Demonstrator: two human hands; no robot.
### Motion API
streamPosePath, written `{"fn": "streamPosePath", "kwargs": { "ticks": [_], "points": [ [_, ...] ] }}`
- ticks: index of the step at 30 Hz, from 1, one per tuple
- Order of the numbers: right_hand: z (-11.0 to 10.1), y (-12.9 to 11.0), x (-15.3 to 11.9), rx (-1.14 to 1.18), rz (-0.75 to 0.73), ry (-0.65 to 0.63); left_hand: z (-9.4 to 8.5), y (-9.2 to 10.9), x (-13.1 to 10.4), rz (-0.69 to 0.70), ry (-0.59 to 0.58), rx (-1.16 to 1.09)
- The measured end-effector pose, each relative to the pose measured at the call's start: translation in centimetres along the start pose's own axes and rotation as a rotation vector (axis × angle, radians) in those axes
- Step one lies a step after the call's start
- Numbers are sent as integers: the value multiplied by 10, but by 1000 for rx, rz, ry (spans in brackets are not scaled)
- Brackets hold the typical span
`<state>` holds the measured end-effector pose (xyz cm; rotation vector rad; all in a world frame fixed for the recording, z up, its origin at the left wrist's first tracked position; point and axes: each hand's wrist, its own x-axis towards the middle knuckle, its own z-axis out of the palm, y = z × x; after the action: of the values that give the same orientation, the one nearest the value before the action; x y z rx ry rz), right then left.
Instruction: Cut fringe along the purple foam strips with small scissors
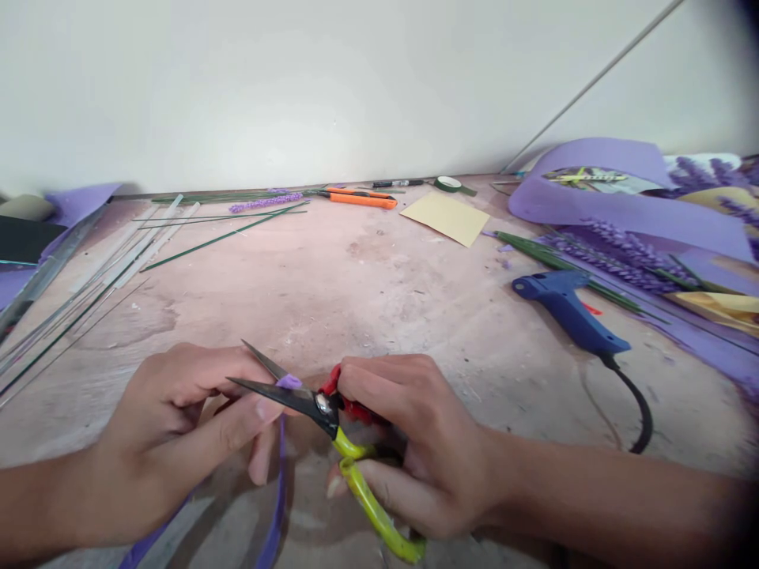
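Note:
Purple strip (276, 506) hangs down from the fingertips of my left hand (178, 435), which pinches it between thumb and fingers. My right hand (421, 442) is wrapped round the red and yellow-green handles of the scissors (308, 401). Their dark blades point left, slightly parted, with a small folded bit of the purple strip between them close to the pivot. The blade tips lie beside my left thumb and index finger. Another length of purple strip shows below my left wrist.
A blue glue gun (569, 312) with a black cord lies at the right, near purple sheets (628, 213) and purple flower stems (617, 253). Farther back are a yellow card (444, 217), green tape (447, 183) and an orange cutter (361, 199). Wires and clear sticks (157, 241) lie left.

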<state>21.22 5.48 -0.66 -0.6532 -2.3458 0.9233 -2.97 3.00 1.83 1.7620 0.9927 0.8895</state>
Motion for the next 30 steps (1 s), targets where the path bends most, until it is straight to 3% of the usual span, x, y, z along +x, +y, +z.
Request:
{"fn": "streamPosePath", "kwargs": {
  "ticks": [15,20,30],
  "points": [
    [0,-1,0,-71,-7,83,1,-5,-3,-66,18,-86],
    [1,-3,4,-109,13,104,0,-5,-3,-47,92,-101],
    [1,-2,3,-130,-7,94,1,-5,-2,-16,44,-29]
  ]
}}
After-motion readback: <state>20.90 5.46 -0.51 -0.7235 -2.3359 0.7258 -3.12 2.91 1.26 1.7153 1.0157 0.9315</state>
